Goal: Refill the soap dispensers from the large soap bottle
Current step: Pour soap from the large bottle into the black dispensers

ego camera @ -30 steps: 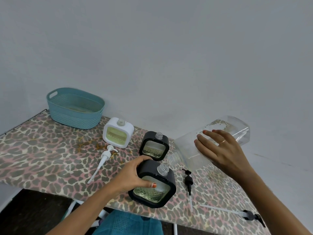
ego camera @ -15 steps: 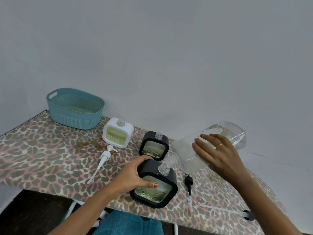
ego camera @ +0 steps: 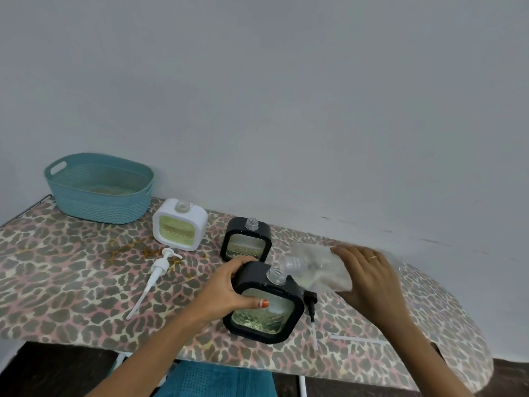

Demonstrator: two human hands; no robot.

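My left hand (ego camera: 221, 290) grips the near black square dispenser (ego camera: 266, 305), which stands tilted on the table with its clear neck uncapped. My right hand (ego camera: 369, 277) holds the large clear soap bottle (ego camera: 317, 270), tipped nearly flat, its threaded mouth just above and right of that dispenser's neck. A little yellowish soap lies inside the bottle near its mouth. A second black dispenser (ego camera: 246, 239) and a white dispenser (ego camera: 179, 228) stand uncapped farther back, both showing yellow-green soap.
A white pump (ego camera: 160, 270) lies left of my left hand. A black pump (ego camera: 311, 306) lies right of the near dispenser, and a thin white tube (ego camera: 357, 339) near the front edge. A teal basket (ego camera: 100, 187) stands at the back left of the leopard-print table (ego camera: 57, 282).
My right hand has lowered and tipped the large bottle leftward, bringing its mouth down to the near dispenser's neck. My left hand has kept its hold on the dispenser.
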